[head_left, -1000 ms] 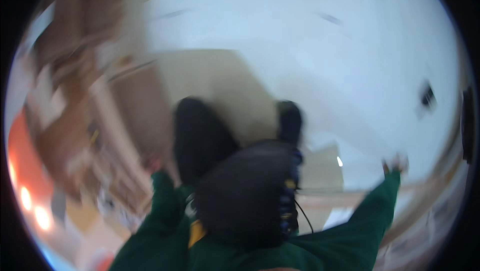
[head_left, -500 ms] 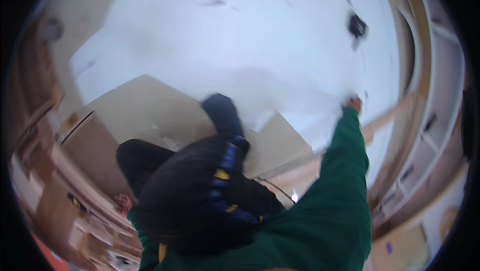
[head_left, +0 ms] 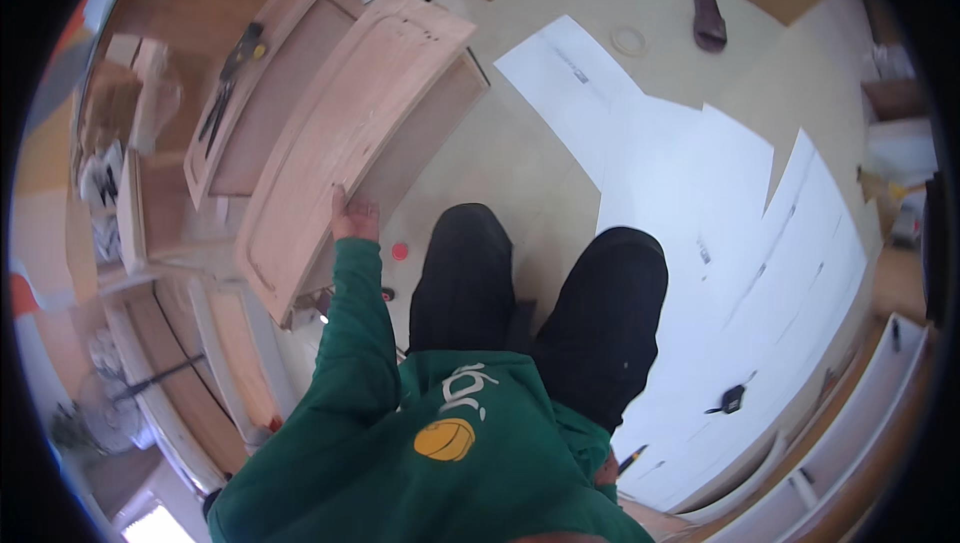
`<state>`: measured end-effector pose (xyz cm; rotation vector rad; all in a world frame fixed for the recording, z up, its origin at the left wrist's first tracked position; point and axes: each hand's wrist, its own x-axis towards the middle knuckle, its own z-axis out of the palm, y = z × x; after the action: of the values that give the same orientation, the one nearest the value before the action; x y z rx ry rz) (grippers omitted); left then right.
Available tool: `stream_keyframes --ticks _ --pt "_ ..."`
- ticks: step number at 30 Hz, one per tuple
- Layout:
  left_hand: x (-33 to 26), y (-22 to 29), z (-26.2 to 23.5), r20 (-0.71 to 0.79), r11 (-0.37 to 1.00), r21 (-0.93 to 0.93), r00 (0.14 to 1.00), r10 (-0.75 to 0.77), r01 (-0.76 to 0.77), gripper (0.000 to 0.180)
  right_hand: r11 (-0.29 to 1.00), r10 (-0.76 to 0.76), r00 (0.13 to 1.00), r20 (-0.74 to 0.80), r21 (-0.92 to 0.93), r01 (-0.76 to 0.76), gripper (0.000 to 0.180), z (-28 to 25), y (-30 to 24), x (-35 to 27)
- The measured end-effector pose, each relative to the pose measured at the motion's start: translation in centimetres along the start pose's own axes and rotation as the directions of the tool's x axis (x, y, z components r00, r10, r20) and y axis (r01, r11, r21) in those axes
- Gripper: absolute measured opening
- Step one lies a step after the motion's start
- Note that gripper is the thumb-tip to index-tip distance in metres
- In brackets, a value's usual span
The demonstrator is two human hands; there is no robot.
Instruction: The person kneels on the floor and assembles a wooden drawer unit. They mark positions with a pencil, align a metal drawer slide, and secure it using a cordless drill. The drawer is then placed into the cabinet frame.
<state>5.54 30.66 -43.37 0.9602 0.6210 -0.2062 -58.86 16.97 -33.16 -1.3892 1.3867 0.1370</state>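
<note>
My left hand (head_left: 355,215) grips the edge of a pale wooden furniture piece (head_left: 340,113), a long panel with a grooved border, its fingers curled at the rim. Low by my right thigh, my right hand (head_left: 607,468) is partly hidden behind my green shirt. From it sticks out a slim black-and-yellow tool that looks like a utility knife (head_left: 630,460). A large white sheet (head_left: 680,173) with cut, angular edges and dark marks lies on the floor to my right. On it rests a small black tape measure (head_left: 732,400).
A second wooden piece (head_left: 290,73) at the left carries pliers (head_left: 215,118) and a black-and-yellow tool (head_left: 243,51). A tape roll (head_left: 629,40) and a slipper (head_left: 709,21) lie on the floor ahead. A red disc (head_left: 400,251) is near my left knee. White shelving (head_left: 870,413) stands at the right.
My view has swung left toward the wooden pieces. My right arm, stretched out over the white sheet before, is now drawn back beside my thigh. My left hand remains at a wooden edge.
</note>
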Motion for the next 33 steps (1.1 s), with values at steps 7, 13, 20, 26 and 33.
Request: stream_keyframes --ticks 7,13,20,26,33 --pt "0.8 -1.0 -0.8 0.053 0.998 -0.004 0.996 -0.068 0.068 0.036 0.993 -0.095 0.992 -0.087 -0.082 0.088 0.031 -4.5 -7.3 4.9" --pt "-1.1 -0.8 1.3 -0.012 0.998 -0.041 0.999 -0.05 0.049 0.057 0.934 -0.169 0.979 -0.113 -0.335 0.122 0.03 -7.1 -9.2 10.6" --pt "-3.1 -0.6 1.7 -0.02 0.997 -0.074 0.999 -0.033 0.031 0.053 0.559 -0.099 0.987 -0.124 -0.828 -0.048 0.032 -15.5 -14.4 16.8" --pt "-5.3 0.3 2.0 -0.065 0.99 -0.063 0.989 -0.132 0.128 0.036 0.261 -0.321 0.943 0.087 -0.949 0.176 0.036 -12.7 -32.9 31.2" --pt "-9.7 5.0 -10.8 -0.522 0.84 0.487 0.691 0.5 -0.24 0.028 0.842 -0.515 0.724 0.458 0.111 0.529 0.043 23.1 -63.3 33.1"
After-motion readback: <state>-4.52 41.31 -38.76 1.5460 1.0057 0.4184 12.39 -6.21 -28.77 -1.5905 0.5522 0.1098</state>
